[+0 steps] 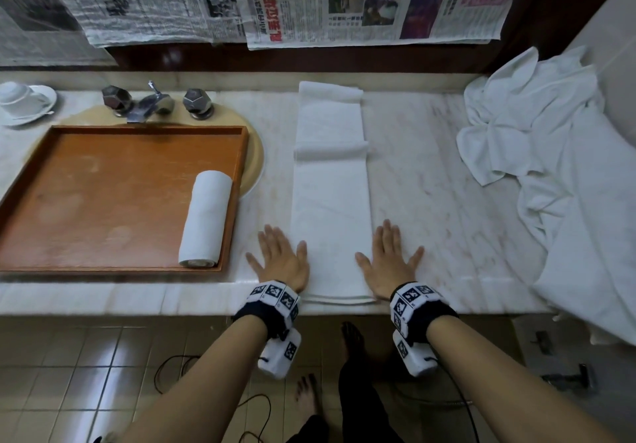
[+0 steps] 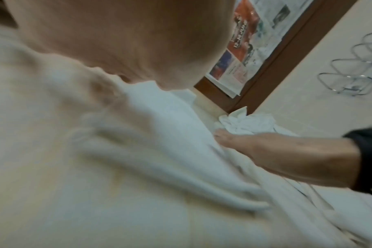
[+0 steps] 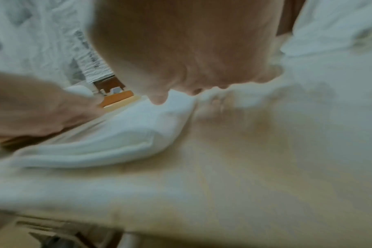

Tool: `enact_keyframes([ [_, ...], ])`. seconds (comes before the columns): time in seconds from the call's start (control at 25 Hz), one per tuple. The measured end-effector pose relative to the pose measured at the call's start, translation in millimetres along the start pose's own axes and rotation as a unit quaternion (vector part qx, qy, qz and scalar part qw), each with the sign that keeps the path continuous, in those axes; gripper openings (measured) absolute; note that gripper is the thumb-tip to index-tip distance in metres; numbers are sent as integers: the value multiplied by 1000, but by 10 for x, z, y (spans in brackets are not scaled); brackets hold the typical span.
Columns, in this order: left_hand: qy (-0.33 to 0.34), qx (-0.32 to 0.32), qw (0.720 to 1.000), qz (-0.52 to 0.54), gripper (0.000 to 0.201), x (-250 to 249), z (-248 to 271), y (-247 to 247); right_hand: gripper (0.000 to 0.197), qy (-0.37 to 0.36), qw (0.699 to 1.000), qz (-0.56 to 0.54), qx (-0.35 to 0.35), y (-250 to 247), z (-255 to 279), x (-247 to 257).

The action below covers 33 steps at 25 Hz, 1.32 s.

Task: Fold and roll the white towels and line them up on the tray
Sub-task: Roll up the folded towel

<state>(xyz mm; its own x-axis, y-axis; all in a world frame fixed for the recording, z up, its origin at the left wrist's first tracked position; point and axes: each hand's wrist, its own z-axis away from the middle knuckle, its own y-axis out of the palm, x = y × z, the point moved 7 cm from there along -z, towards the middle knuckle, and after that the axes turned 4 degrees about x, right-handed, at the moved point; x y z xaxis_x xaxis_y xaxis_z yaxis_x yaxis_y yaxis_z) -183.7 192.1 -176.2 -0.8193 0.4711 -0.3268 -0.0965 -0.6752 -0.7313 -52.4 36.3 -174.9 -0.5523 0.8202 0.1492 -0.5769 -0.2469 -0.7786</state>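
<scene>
A: Head view, item one: we press left hand (image 1: 281,257) and right hand (image 1: 388,259), fingers spread flat, on the folded towel's (image 1: 331,181) near end, on the table (image 1: 430,181).

B: Item two: rolled towel (image 1: 205,219) at the tray's (image 1: 103,181) right edge.

A: Wrist views: blurred; palms on white cloth.

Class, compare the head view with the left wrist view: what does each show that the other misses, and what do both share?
Only the head view shows the orange tray, the rolled towel on it, the taps and the cup. Only the left wrist view shows the wire rack on the wall. Both show the folded towel strip, the right hand, the towel pile and the newspaper.
</scene>
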Motion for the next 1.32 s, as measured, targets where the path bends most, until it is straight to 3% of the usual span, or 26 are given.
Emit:
enact_keyframes([
  [0.12, 163, 21, 986, -5, 61, -705, -145, 19, 66, -108, 994, 22, 3, -143, -160, 366],
  [0.16, 181, 38, 983, -12, 60, -772, -202, 54, 66, -112, 993, 31, 15, -142, -204, 385],
  [0.2, 159, 39, 986, -11, 60, -720, -312, 38, 67, -94, 994, 44, 21, -156, -267, 321],
  [0.32, -64, -25, 995, 66, 67, -234, -557, -225, 73, -8, 999, 46, 12, -324, -411, 45],
  [0.36, -68, -39, 994, 82, 68, -274, -586, -300, 73, -15, 999, 46, 2, -399, -458, 53],
  [0.44, 78, -35, 994, 63, 64, -765, -613, -307, 72, -77, 995, 61, -2, -478, -556, 201],
  [0.52, 212, 17, 977, -7, 59, -1159, -671, -171, 70, -108, 992, 68, 11, -466, -662, 280],
  [0.6, 199, 9, 976, -88, 59, -1003, -856, -208, 70, -106, 990, 95, 6, -443, -716, 233],
  [0.72, 39, -14, 994, -100, 61, -463, -1011, -462, 71, -106, 988, 111, 3, -484, -724, 201],
  [0.76, 25, -8, 995, -91, 62, -399, -970, -485, 70, -108, 989, 99, 1, -513, -682, 239],
  [0.88, 125, 1, 985, -122, 62, -620, -601, -257, 67, -152, 985, 82, -18, -336, -404, 389],
  [1.0, 220, 10, 954, -205, 60, -546, -144, 240, 77, -180, 978, 105, -18, 97, -90, 329],
  [1.2, 170, -56, 957, -227, 70, 78, -117, 80, 70, -128, 983, 112, -63, 119, -33, 48],
  [1.28, 186, -82, 960, -191, 70, 64, -48, -70, 64, -194, 970, 75, -129, 4, 122, 177],
  [1.32, 232, -108, 956, -143, 65, -22, 69, -151, 54, -247, 952, 31, -177, -59, 246, 259],
])
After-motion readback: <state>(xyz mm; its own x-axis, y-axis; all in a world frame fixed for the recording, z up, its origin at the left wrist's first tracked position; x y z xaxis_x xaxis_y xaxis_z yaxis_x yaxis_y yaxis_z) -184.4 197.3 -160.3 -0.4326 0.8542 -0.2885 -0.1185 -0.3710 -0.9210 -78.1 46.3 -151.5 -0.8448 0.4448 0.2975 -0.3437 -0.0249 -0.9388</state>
